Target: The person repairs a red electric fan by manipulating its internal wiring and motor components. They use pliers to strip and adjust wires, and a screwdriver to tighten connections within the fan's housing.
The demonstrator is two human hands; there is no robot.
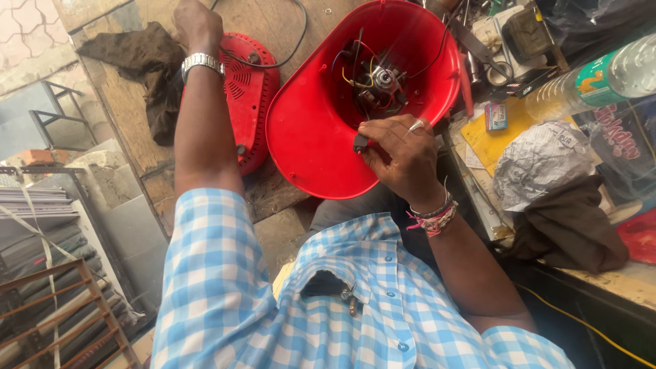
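Note:
A red bowl-shaped appliance housing [314, 137] lies open towards me on the wooden bench [133, 109]. Inside it sit a small motor and coloured wires [376, 78]. My right hand [403, 157], with bracelets at the wrist, pinches a small black part [360, 142] just inside the housing's near rim. My left hand [198, 24], with a metal watch on the wrist, reaches far up the bench beside a round red grille cover [249, 89]. Its fingers are turned away from me and hidden.
A dark cloth [147, 61] lies left of the grille cover. To the right are a plastic bottle [601, 78], crumpled paper [540, 160], a brown cloth [567, 225], a yellow sheet [492, 140] and tools. Metal racks [61, 307] stand below on the left.

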